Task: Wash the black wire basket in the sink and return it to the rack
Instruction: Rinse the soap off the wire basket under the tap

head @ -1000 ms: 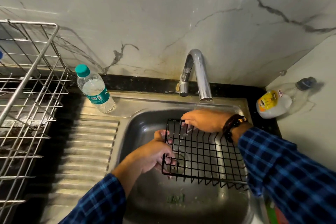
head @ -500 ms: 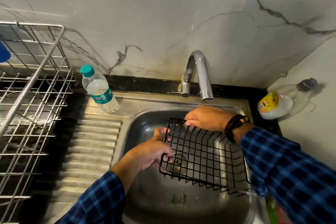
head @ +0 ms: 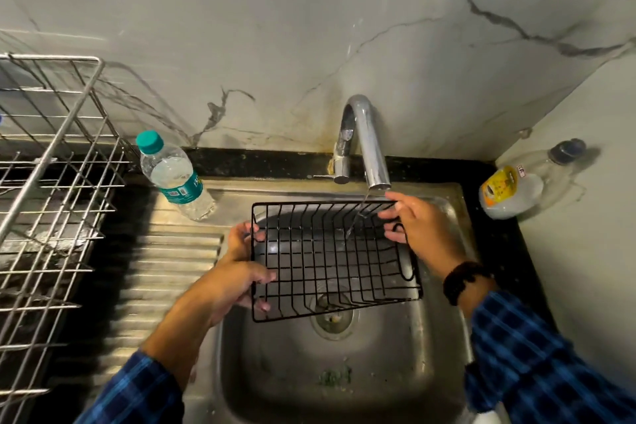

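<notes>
The black wire basket [head: 330,258] is hanging over the basin of the steel sink [head: 344,372], tilted, with its near edge lying above the drain [head: 332,318] and its far edge sitting just below the spout of the faucet [head: 364,141]. A thin stream of water [head: 358,217] is running through its far right part. The basin is lying open in front of and beneath the basket. To the left, the ribbed draining board [head: 165,268] is leading to the steel dish rack [head: 51,182], with a water bottle [head: 175,175] standing at the board's back edge. A soap bottle [head: 509,189] is sitting well apart on the dark worktop [head: 499,244] in the right back corner.

The left hand [head: 234,282] is gripping the basket's left side, its fingers [head: 256,236] curling round the wires. The right hand [head: 420,231], a dark bracelet [head: 461,280] on its wrist, is pinching the far right corner of the rim, its fingers [head: 392,215] closing on the wire beside the stream.
</notes>
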`<state>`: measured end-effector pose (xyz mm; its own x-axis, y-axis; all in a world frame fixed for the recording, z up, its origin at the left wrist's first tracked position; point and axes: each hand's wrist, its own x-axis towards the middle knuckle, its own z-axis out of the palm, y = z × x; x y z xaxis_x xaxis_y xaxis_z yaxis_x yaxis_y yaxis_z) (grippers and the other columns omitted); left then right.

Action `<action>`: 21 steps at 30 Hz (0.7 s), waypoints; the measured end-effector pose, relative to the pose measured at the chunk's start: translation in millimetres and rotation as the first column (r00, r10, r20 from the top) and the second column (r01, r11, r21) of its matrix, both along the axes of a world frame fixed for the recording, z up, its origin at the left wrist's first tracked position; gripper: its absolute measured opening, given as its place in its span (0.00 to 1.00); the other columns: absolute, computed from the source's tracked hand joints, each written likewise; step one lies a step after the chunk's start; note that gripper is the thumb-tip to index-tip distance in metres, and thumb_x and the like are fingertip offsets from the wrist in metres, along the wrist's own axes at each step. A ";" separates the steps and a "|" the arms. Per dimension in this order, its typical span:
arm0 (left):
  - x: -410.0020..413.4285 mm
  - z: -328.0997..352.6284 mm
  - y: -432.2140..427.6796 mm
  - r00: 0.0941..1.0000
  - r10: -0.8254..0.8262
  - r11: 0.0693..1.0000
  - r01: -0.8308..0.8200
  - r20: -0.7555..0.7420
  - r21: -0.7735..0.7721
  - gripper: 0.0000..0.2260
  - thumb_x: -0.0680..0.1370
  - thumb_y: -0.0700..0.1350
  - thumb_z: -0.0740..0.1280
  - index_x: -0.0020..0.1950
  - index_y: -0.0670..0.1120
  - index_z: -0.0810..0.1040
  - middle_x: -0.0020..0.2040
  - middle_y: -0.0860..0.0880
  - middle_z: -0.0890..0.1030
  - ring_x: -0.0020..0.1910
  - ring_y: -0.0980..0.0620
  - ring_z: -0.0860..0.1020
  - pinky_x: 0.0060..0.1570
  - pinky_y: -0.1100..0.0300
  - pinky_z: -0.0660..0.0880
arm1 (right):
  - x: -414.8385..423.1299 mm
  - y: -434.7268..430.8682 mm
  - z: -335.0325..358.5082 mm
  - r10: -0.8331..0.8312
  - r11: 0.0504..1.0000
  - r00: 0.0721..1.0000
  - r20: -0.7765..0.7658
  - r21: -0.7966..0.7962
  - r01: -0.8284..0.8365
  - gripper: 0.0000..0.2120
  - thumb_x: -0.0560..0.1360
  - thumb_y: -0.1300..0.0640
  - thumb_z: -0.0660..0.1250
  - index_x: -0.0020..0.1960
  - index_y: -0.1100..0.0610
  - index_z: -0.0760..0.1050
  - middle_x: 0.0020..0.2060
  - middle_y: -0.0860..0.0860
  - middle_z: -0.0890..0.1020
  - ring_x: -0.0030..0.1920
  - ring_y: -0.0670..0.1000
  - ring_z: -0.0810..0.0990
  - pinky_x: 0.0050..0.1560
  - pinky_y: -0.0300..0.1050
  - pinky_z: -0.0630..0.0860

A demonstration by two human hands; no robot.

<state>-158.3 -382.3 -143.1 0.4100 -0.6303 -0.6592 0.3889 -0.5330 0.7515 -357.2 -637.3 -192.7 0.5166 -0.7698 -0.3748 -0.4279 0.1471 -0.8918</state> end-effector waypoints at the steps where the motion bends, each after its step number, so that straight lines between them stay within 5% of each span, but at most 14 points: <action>1: -0.8 1.9 -2.8 1.000 -0.011 1.000 0.011 0.024 0.008 0.32 0.76 0.26 0.64 0.60 0.65 0.66 0.72 0.51 0.67 0.62 0.37 0.76 0.36 0.44 0.82 | 1.8 10.9 -3.2 -0.138 0.990 0.990 0.037 -0.026 0.139 0.13 0.85 0.55 0.57 0.64 0.50 0.78 0.50 0.53 0.85 0.47 0.52 0.84 0.46 0.48 0.83; 4: -4.0 3.9 -8.6 0.990 -0.017 0.998 0.009 0.141 0.054 0.25 0.80 0.32 0.63 0.63 0.62 0.63 0.67 0.49 0.71 0.58 0.41 0.78 0.38 0.40 0.83 | 3.2 37.2 -5.3 -0.384 0.911 0.923 0.025 -0.151 0.383 0.12 0.82 0.49 0.62 0.57 0.53 0.81 0.46 0.50 0.86 0.38 0.48 0.84 0.36 0.47 0.83; 9: -8.4 9.7 -11.9 0.891 -0.089 0.996 0.091 0.445 0.018 0.16 0.84 0.41 0.61 0.66 0.54 0.59 0.55 0.49 0.75 0.46 0.45 0.81 0.31 0.49 0.83 | 5.6 48.2 -8.4 -0.468 0.874 0.881 -0.068 -0.181 0.451 0.15 0.82 0.46 0.63 0.52 0.54 0.82 0.41 0.52 0.84 0.38 0.50 0.84 0.28 0.35 0.77; 14: 0.9 16.4 -12.1 0.890 -0.127 0.992 0.122 0.439 0.041 0.22 0.80 0.30 0.61 0.66 0.49 0.57 0.50 0.46 0.73 0.37 0.53 0.76 0.27 0.59 0.77 | 4.4 53.7 -28.2 -0.150 0.989 0.967 -0.205 -0.035 0.146 0.15 0.84 0.55 0.57 0.69 0.51 0.74 0.57 0.50 0.81 0.52 0.48 0.82 0.52 0.45 0.80; 18: 5.0 19.2 -2.8 0.915 -0.116 0.992 0.088 0.387 0.090 0.21 0.81 0.30 0.60 0.66 0.49 0.58 0.49 0.48 0.71 0.32 0.49 0.79 0.30 0.45 0.80 | -4.7 72.5 -42.7 0.025 0.946 0.988 -0.152 0.324 0.026 0.14 0.85 0.60 0.54 0.69 0.52 0.70 0.61 0.52 0.80 0.60 0.52 0.80 0.52 0.47 0.80; 21: 16.0 14.2 6.8 0.936 -0.080 0.995 0.056 0.343 0.078 0.23 0.81 0.31 0.62 0.67 0.51 0.59 0.53 0.54 0.70 0.41 0.48 0.76 0.35 0.38 0.81 | -10.8 78.8 -39.1 0.072 0.915 0.992 -0.108 0.403 -0.022 0.15 0.84 0.64 0.57 0.65 0.51 0.71 0.62 0.56 0.80 0.60 0.51 0.81 0.54 0.49 0.82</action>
